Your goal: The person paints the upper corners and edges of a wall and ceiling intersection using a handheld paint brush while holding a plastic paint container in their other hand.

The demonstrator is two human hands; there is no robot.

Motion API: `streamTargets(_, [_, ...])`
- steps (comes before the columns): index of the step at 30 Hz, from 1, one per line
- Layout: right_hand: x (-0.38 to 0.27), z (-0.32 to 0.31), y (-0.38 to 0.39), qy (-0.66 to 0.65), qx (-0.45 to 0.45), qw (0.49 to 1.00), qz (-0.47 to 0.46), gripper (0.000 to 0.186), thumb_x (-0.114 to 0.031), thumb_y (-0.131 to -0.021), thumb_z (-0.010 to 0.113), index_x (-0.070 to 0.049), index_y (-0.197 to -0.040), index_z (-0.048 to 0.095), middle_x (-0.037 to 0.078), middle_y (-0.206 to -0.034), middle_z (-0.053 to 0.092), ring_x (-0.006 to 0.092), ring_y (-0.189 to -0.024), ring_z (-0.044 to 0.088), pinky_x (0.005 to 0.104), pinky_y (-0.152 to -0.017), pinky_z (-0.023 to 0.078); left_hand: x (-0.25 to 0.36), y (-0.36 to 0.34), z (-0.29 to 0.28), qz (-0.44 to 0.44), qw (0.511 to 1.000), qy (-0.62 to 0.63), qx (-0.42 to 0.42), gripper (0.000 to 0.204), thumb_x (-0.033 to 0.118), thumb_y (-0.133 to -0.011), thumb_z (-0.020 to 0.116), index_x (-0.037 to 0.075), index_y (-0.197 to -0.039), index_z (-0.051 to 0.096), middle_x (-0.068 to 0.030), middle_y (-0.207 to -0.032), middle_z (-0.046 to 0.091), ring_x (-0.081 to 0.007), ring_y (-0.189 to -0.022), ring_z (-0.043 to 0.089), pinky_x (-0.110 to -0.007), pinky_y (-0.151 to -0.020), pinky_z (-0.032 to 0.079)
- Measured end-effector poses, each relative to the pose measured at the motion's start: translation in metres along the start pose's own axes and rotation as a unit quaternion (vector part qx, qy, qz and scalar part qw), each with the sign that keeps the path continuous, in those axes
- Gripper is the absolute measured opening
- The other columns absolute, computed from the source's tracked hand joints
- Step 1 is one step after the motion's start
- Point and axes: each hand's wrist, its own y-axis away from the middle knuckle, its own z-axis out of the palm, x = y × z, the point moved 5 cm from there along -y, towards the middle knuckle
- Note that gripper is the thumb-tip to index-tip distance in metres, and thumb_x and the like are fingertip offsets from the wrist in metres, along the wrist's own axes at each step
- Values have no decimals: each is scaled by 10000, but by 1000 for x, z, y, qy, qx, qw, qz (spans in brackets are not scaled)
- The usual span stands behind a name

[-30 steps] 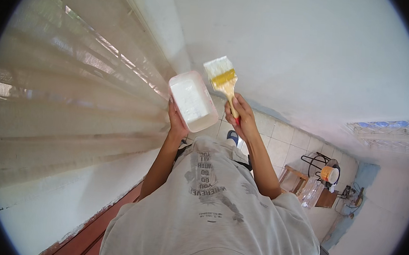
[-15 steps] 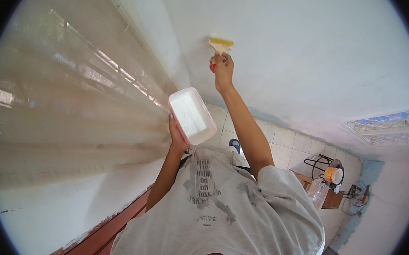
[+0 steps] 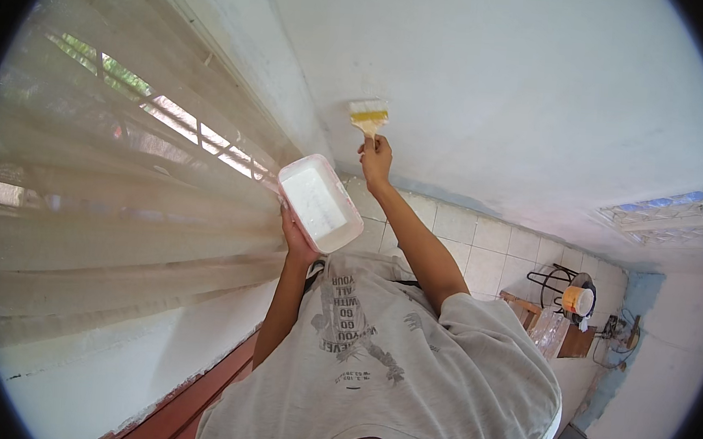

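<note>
Right hand [image 3: 376, 154] raised overhead, grip closed on the handle of a flat yellow-banded paintbrush [image 3: 368, 116], white bristles touching the white ceiling [image 3: 508, 84]. Left hand [image 3: 297, 242] grips from below a shallow rectangular white plastic tray [image 3: 320, 203] with white paint, tilted, held just beside the brush arm, near chest height. Sheer cream curtain [image 3: 100, 202] at left; white tiled wall [image 3: 489, 237] behind; grey printed T-shirt [image 3: 389, 377] below.
</note>
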Motion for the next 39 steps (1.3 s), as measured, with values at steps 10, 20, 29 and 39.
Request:
streamTargets(10, [-73,32,-13,-164,-16,986,21,262,-232,-1088,551,21,-1153,541,103,-955,684,117,-638,559,265,-581,453,-8,-10,1,2,999,-31,11,638,570,-1096,355,135,-1556,434,-83,-1504,563,-297,-1343,591,-499,-1138,487])
streamTargets(20, [-202,82,31,-161,-64,975,-141,284,-222,-1085,548,33,-1207,533,95,-838,706,113,-544,546,269,-506,442,-2,-12,10,16,998,-50,-16,659,587,-1097,321,144,-1579,400,-95,-1515,550,-315,-1356,579,-523,-1138,488])
streamTargets(29, [-7,33,-22,-108,-31,983,146,200,-173,-1024,567,21,-1003,610,122,-886,716,105,-595,512,264,-546,427,2,-10,3,10,999,-39,-8,658,582,-1100,311,123,-1557,422,-101,-1477,576,-302,-1313,614,-514,-1110,515])
streamTargets(39, [-250,99,22,-267,-91,954,-103,201,-178,-1045,616,-6,-1046,512,137,-939,703,119,-607,544,286,-590,476,2,-8,11,7,999,-35,-8,685,597,-1095,306,118,-1574,405,-120,-1508,552,-323,-1338,592,-532,-1126,498])
